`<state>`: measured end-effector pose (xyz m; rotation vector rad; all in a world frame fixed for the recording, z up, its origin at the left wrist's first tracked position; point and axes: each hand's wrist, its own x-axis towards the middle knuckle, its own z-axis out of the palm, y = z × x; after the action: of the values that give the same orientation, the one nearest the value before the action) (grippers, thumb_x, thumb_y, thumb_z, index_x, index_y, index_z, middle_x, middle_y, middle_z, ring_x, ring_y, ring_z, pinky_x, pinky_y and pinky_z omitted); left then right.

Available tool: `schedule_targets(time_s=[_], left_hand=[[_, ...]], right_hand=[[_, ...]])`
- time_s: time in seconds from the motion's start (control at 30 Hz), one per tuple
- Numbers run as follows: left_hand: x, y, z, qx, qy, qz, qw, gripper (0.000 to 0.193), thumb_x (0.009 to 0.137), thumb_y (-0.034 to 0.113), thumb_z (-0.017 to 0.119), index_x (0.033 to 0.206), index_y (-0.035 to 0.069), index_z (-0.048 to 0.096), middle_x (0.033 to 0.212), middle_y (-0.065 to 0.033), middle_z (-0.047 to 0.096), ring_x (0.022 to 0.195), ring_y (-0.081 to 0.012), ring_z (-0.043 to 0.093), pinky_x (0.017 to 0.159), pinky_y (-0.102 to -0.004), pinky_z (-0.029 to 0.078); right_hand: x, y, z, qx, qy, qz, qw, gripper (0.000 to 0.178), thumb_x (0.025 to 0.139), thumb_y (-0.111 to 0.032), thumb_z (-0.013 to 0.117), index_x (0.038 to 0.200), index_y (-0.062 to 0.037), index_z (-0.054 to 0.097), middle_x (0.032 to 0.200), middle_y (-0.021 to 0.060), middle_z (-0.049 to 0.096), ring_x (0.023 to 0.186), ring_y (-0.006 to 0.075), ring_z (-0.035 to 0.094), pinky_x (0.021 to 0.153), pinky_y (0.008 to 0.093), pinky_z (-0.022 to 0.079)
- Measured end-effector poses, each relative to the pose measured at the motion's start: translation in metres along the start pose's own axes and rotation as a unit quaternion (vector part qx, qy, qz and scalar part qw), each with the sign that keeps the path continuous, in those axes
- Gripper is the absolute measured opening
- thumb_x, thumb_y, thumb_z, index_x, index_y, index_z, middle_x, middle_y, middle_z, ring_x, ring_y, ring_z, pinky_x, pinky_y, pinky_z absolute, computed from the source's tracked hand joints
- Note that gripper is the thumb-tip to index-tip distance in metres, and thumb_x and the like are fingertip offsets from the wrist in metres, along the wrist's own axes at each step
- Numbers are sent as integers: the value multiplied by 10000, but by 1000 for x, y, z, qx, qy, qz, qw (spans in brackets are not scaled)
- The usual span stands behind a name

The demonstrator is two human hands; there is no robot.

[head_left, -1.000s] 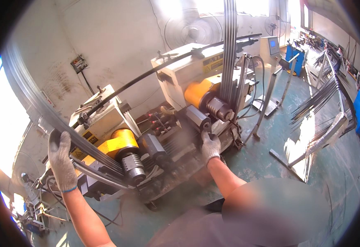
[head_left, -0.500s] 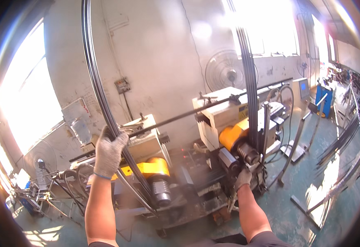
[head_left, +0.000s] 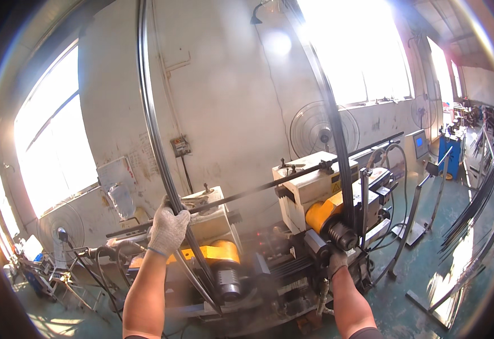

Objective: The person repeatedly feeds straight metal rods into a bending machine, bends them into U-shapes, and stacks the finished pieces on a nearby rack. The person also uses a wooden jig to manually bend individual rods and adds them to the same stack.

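Observation:
My left hand point(head_left: 169, 230), in a pale knitted glove, wraps round a bundle of long dark metal rods point(head_left: 155, 124) that rises steeply on the left. The lower end of this bundle runs down beside a yellow bending arm point(head_left: 219, 252) with a ribbed metal roller point(head_left: 228, 283). My right hand point(head_left: 337, 262), also gloved, is low at the right side of the machine, just under a dark ribbed roller point(head_left: 342, 234) and beside a grey block point(head_left: 316, 245). Its fingers are hidden there. A second upright bundle of rods point(head_left: 337, 130) stands by the right yellow arm point(head_left: 323, 213).
A dark horizontal bar point(head_left: 258, 188) spans the cream machine housings point(head_left: 303, 172). A fan point(head_left: 324, 134) stands by the wall behind. To the right are a metal stand point(head_left: 410, 229), a blue cabinet point(head_left: 449, 158) and a rack of long dark rods point(head_left: 473, 212).
The whole scene sits lower in the picture, as the head view has tilted up. My left hand stays on the left bundle, and my right hand stays low by the right roller.

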<state>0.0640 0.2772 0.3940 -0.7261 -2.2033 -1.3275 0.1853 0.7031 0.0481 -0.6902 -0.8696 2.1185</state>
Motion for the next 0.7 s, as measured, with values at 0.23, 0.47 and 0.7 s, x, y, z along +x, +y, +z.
schedule_targets(time_s=[0.23,0.47,0.7], left_hand=[[0,2,4,1,-13,-10,1000,171,921,100,665,1079,73,605,830,-22,617,739,-128,587,711,-321,511],[-3,8,2,-22,-9,5,1000,182,923,66,671,1089,61,599,831,-8,607,742,-116,576,703,-308,506],[-3,10,2,-14,0,-9,1000,211,912,47,671,1114,56,609,826,-5,596,746,-112,573,697,-302,504]], right_hand=[[-24,-24,14,-27,27,23,999,127,955,-239,713,989,-116,711,697,38,671,516,174,636,427,355,444],[3,-7,4,-44,15,10,999,109,950,-205,704,1031,-133,714,706,17,669,499,157,633,385,343,420],[-2,-11,6,-30,36,0,999,201,927,-234,730,1101,-133,721,839,23,686,653,158,677,532,348,519]])
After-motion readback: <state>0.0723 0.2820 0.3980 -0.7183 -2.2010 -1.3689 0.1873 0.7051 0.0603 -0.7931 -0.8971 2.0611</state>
